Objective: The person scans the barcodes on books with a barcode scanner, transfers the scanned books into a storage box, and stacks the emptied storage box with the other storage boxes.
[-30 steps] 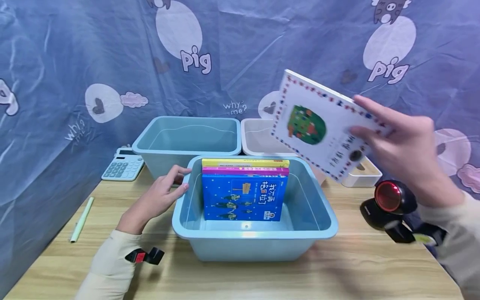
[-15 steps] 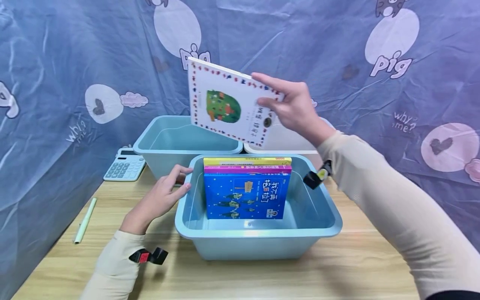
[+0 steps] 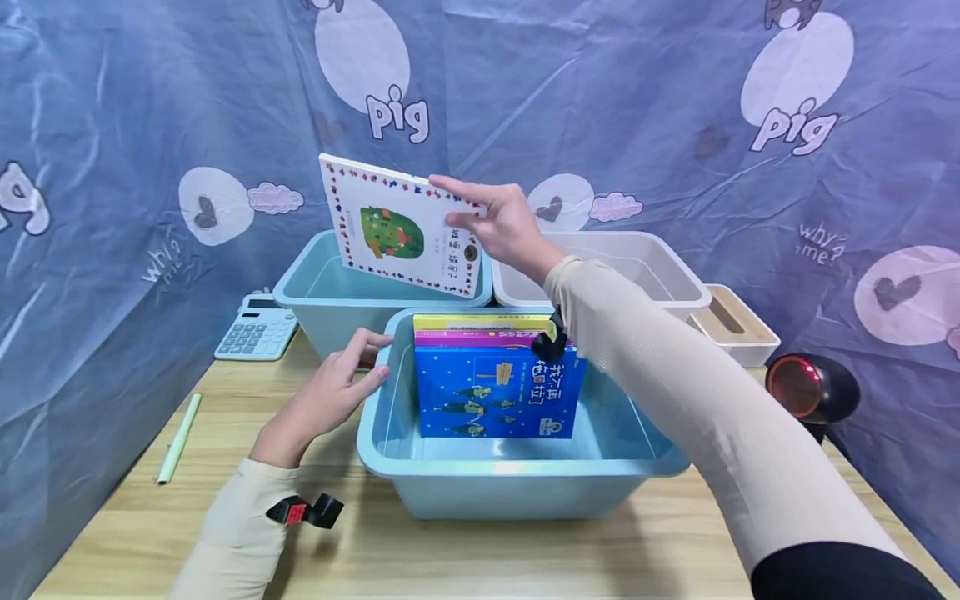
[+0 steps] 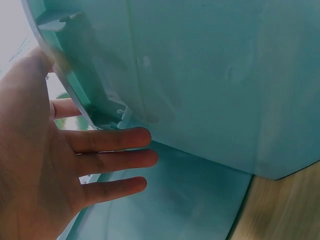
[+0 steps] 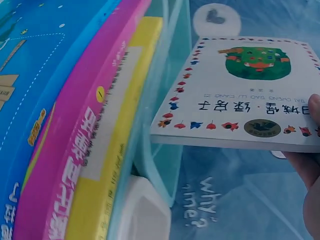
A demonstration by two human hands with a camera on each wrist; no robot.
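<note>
My right hand (image 3: pixel 506 225) grips a thin white picture book (image 3: pixel 397 229) with a green drawing and a dotted border, by its right end. The book is tilted, over the rear left blue bin (image 3: pixel 311 317); its lower edge overlaps that bin's opening. My left hand (image 3: pixel 330 396) rests thumb and index fingertip at the left rim of the front blue bin (image 3: pixel 517 468). In the left wrist view its other fingers (image 4: pixel 120 162) lie straight outside the bin wall. Inside the front bin stand a blue book (image 3: pixel 487 400), a magenta book (image 5: pixel 95 125) and a yellow book (image 5: pixel 112 165).
Behind the right arm stands a pale grey-white bin (image 3: pixel 637 258), with a small white tray-like box (image 3: pixel 735 325) beside it. A light blue calculator (image 3: pixel 255 329) and a pale green pen (image 3: pixel 178 437) lie at the left. A black device with a red ring (image 3: pixel 813 387) is at the right.
My right hand has carried the white picture book from the right side leftward, then lowered it over the rear left bin. The left hand has stayed at the front bin's rim.
</note>
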